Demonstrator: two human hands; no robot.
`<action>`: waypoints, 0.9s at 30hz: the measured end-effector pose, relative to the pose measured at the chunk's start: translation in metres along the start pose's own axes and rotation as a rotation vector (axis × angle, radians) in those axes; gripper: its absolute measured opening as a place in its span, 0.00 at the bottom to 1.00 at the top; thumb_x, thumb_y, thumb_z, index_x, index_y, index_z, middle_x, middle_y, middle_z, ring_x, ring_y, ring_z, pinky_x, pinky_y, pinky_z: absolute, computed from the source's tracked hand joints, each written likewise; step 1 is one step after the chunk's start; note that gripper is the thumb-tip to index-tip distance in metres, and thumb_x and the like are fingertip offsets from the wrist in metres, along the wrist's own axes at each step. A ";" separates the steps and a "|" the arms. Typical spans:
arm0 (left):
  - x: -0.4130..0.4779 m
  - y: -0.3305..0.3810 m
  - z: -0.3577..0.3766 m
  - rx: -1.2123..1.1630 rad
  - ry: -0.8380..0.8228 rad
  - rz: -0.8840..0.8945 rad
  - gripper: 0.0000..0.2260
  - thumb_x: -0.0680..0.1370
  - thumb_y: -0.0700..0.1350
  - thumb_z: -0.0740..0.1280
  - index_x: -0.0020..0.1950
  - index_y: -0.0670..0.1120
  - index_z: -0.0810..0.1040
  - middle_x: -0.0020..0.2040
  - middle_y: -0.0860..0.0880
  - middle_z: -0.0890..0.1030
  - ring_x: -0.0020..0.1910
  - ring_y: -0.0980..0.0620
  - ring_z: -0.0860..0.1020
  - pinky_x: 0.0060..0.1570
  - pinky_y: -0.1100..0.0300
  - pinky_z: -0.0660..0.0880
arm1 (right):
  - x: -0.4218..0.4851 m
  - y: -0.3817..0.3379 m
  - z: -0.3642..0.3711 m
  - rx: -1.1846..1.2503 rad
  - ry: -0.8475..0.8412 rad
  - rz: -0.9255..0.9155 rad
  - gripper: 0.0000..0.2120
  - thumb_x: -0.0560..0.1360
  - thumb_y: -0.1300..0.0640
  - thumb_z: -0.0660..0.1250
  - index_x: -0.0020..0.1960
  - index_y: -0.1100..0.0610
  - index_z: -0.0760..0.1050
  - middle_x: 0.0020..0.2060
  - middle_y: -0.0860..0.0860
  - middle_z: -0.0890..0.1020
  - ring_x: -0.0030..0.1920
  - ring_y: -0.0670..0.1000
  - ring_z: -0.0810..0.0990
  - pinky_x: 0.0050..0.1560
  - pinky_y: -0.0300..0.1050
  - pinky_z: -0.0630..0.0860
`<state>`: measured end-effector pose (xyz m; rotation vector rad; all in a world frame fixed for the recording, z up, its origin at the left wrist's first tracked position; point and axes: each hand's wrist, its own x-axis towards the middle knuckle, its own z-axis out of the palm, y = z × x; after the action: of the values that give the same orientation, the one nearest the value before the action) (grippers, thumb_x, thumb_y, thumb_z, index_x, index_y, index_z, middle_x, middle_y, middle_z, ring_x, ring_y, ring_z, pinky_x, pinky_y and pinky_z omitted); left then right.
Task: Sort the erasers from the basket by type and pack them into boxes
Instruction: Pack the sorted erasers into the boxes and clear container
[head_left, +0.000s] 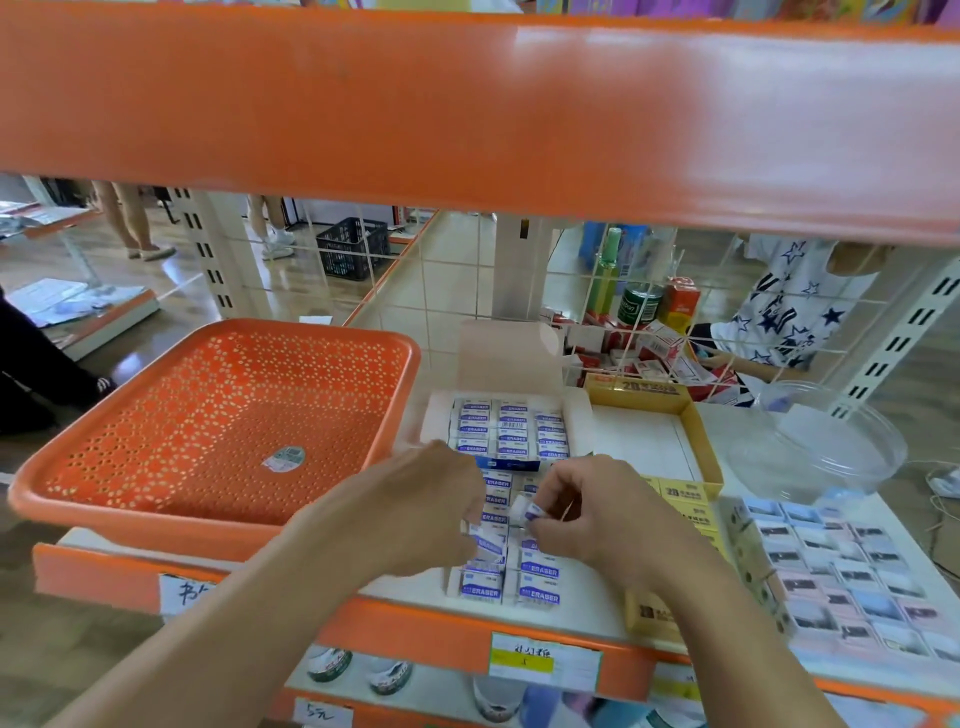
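Left hand (415, 512) over erasers (537, 590), grip hidden, right hand (589, 514) pinching blurred eraser (531, 512)

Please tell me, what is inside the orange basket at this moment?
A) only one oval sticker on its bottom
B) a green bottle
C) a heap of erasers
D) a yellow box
A: the orange basket shows a bare perforated bottom with a single oval sticker on it. The blue-and-white erasers lie in the white box to its right.
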<state>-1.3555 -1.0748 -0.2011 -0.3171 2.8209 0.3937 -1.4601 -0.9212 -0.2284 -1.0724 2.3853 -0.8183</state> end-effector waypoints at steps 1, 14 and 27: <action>0.002 -0.002 -0.005 -0.011 0.021 0.011 0.10 0.75 0.50 0.71 0.55 0.50 0.79 0.47 0.53 0.79 0.42 0.52 0.81 0.46 0.55 0.80 | 0.003 0.000 -0.002 -0.001 0.032 -0.005 0.05 0.69 0.54 0.72 0.39 0.54 0.77 0.35 0.50 0.81 0.34 0.50 0.77 0.36 0.50 0.76; 0.088 -0.014 -0.035 0.219 0.032 -0.114 0.09 0.76 0.40 0.69 0.55 0.42 0.78 0.46 0.48 0.79 0.41 0.51 0.78 0.39 0.61 0.77 | 0.072 -0.011 -0.016 -0.313 0.080 0.010 0.06 0.76 0.57 0.66 0.51 0.58 0.77 0.46 0.53 0.80 0.44 0.51 0.78 0.45 0.44 0.77; 0.114 -0.015 -0.029 0.254 -0.088 -0.216 0.13 0.76 0.35 0.65 0.34 0.42 0.66 0.32 0.49 0.69 0.28 0.56 0.67 0.28 0.65 0.66 | 0.109 0.006 0.009 -0.338 0.091 -0.005 0.10 0.76 0.60 0.64 0.56 0.55 0.77 0.56 0.53 0.74 0.54 0.52 0.74 0.55 0.43 0.73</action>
<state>-1.4661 -1.1172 -0.2120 -0.5280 2.6739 0.0017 -1.5264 -1.0056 -0.2514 -1.1873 2.6644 -0.4831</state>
